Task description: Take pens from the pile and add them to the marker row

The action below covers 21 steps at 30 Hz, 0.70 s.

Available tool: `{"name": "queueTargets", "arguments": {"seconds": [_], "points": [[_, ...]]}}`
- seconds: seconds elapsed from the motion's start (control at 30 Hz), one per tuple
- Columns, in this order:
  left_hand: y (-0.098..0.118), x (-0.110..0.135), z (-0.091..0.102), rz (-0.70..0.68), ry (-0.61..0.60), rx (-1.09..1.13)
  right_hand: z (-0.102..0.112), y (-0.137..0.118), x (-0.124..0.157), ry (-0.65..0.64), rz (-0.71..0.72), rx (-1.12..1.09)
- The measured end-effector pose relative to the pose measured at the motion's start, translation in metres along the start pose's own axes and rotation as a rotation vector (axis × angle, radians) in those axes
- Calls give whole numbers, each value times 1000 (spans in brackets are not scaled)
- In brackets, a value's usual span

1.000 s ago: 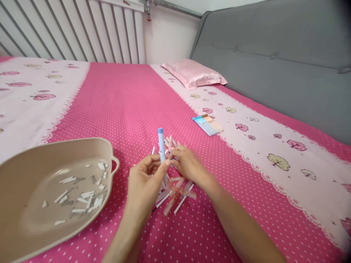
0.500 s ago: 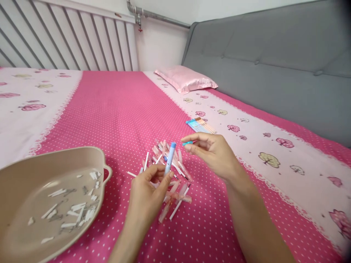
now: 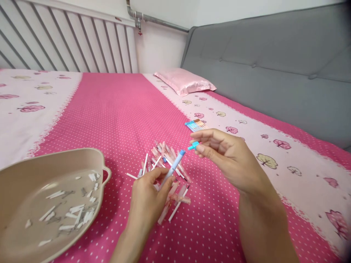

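Between the thumb and fingers of my left hand (image 3: 149, 193) is a pale marker barrel (image 3: 175, 163) with a blue end, tilted up to the right. My right hand (image 3: 222, 157) pinches a small turquoise plug (image 3: 194, 145), its narrow stem pointing left toward the barrel's blue end; the two are apart. Below and behind my left hand lies a loose pile of clear pinkish tubes (image 3: 164, 149) and thin white sticks (image 3: 175, 211). Farther back, a row of markers (image 3: 196, 125) with blue and brown ends lies side by side, partly hidden by my right hand.
A beige basin (image 3: 105, 175) with a looped handle stands at the left, holding several white and grey scraps (image 3: 74, 215). The surface is a pink dotted bedspread (image 3: 117, 109). A pink pillow (image 3: 183, 81), grey headboard (image 3: 260, 54) and white radiator (image 3: 68, 36) are at the back.
My right hand has moved slightly right and turned, showing more of the turquoise plug and its stem. The marker barrel in my left hand has tilted further to the right.
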State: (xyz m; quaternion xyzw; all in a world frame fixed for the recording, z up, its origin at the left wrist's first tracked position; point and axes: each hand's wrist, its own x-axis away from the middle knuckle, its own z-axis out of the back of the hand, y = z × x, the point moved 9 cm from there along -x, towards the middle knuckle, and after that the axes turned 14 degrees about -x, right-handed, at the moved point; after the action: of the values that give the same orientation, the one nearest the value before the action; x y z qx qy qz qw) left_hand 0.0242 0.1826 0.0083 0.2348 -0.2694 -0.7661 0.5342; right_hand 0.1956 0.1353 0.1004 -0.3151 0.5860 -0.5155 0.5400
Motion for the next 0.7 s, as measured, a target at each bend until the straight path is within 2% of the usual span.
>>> {"name": "queueTargets", "arguments": {"seconds": [0.7], "points": [[5, 0, 7, -43, 63, -33, -2, 6, -4, 16, -49, -21]]}}
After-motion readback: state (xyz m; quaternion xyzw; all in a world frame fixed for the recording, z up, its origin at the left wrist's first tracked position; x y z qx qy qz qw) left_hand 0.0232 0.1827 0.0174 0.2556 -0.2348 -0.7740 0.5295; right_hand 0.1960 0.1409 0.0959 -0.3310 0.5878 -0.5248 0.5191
